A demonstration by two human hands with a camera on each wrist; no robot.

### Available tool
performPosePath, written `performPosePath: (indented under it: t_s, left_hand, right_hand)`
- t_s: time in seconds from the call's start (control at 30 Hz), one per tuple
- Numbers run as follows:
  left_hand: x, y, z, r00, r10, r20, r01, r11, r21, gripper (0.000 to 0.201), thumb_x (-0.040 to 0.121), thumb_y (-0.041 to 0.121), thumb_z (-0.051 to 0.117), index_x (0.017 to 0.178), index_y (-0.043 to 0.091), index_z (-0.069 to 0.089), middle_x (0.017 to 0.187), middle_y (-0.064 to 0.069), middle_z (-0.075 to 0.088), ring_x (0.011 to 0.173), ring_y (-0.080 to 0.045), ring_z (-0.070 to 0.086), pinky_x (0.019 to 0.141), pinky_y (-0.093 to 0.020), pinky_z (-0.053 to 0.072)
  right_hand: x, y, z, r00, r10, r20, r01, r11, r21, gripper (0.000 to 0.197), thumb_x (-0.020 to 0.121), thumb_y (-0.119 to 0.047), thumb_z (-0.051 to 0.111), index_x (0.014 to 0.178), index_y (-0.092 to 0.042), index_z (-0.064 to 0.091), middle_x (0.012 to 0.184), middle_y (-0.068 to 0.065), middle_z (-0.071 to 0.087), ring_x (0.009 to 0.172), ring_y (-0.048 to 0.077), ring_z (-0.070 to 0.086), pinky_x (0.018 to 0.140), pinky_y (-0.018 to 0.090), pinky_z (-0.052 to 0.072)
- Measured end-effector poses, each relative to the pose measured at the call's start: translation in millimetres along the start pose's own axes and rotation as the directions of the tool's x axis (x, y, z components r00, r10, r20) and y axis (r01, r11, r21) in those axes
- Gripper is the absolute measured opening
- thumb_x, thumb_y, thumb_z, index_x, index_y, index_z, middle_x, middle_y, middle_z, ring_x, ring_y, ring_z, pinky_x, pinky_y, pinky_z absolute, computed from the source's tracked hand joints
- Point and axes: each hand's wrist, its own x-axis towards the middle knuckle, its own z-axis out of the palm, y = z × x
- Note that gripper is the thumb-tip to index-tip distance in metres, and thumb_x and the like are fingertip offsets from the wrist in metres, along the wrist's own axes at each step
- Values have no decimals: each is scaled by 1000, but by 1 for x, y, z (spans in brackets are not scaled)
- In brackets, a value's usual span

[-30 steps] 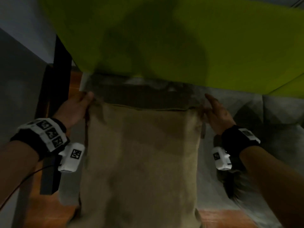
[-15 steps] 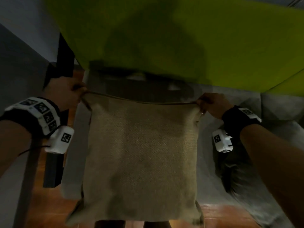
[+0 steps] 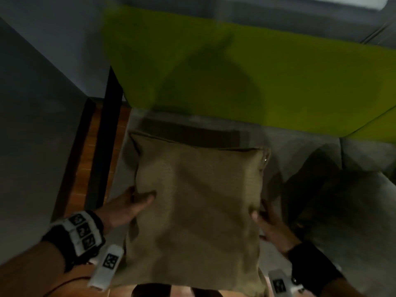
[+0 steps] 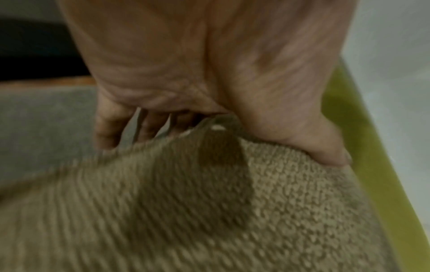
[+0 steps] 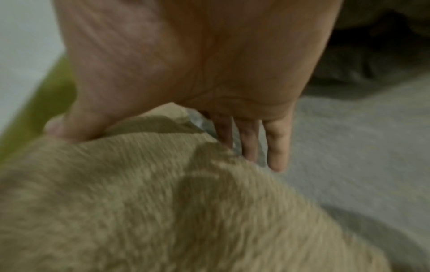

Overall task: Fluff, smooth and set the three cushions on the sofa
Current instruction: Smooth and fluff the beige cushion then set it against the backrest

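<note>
A tan woven cushion (image 3: 197, 202) hangs upright in front of me, over the grey sofa seat (image 3: 300, 151). My left hand (image 3: 141, 198) grips its left edge halfway down; the thumb (image 4: 325, 150) lies on the front and the fingers (image 4: 149, 127) reach behind. On the right edge, my right hand (image 3: 257, 213) pinches the cushion (image 5: 163, 202) with its thumb (image 5: 65, 127) in front and fingers (image 5: 277, 147) behind. A zip pull (image 3: 265, 160) shows near its top right corner. No other cushion is clearly visible.
The sofa's lime-green backrest (image 3: 278, 78) runs across behind the cushion. A dark grey rumpled shape (image 3: 334, 189) lies on the seat to the right. A black upright frame (image 3: 102, 146), reddish wooden floor (image 3: 85, 168) and a grey wall (image 3: 32, 103) stand to the left.
Both hands have moved from the cushion's top corners down to the middle of its side edges. The cushion now sits lower in the view.
</note>
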Motion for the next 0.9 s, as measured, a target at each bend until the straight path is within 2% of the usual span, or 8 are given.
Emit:
performPosePath:
  t_s: [0.13,0.33,0.43,0.5,0.57,0.67,0.8,0.9]
  left_hand:
    - [-7,13,10,990,143,19,-137,973,-183,117,47,80,78,146,32,41,130,8,66,115,-15,65,101,-38,50]
    - [-14,50,-40,939,324,-113,-342,914,-217,101,55,59,91,142,42,43,130,15,65,118,-15,65,97,-39,55]
    - [-20,83,-70,779,537,-324,-573,819,-20,80,65,71,76,132,63,34,122,46,55,119,12,54,97,-19,49]
    - [-21,104,-87,683,623,-381,-617,771,157,79,54,94,57,126,76,29,135,32,47,132,-7,48,109,-35,41]
    - [-14,118,-99,645,672,-364,-666,728,164,107,41,98,57,138,62,26,141,18,41,132,-5,44,104,-27,38]
    - [-1,131,-114,570,724,-387,-747,654,122,132,40,92,68,146,22,31,137,18,45,118,20,48,87,-7,45]
    - [22,132,-131,573,715,-401,-743,660,115,133,46,92,66,150,17,33,147,4,48,133,-6,47,104,-30,44]
    - [35,128,-131,599,678,-427,-705,699,120,142,39,96,63,154,20,26,148,9,43,130,-4,46,105,-26,41]
  right_hand:
    - [6,-12,9,1000,12,29,-14,996,82,107,71,-79,69,157,-33,25,118,-19,55,106,8,59,86,31,52]
    - [-1,-83,-9,971,-238,-17,237,955,178,110,55,-59,94,145,-52,30,138,-12,52,121,14,56,98,41,52]
    - [0,-128,-14,903,-426,-56,430,897,101,123,41,-57,99,144,-43,35,145,-12,49,129,13,52,105,43,50]
    - [5,-156,-6,835,-546,-73,550,833,60,119,39,-50,102,139,-38,37,141,-18,49,129,4,51,95,28,53]
    - [14,-180,7,762,-642,-92,646,763,31,113,43,-31,103,132,-46,35,136,-26,46,117,-15,51,83,13,53]
    - [30,-199,23,686,-715,-139,721,693,-5,110,49,-11,101,127,-50,34,132,-28,45,104,-29,50,78,4,49]
    - [42,-208,35,691,-698,-186,708,706,-19,109,40,-45,94,127,-60,31,134,-34,42,111,-26,47,83,8,48]
    - [50,-213,40,709,-685,-169,687,724,-52,109,41,-54,91,128,-63,26,134,-37,38,120,-8,48,96,22,44]
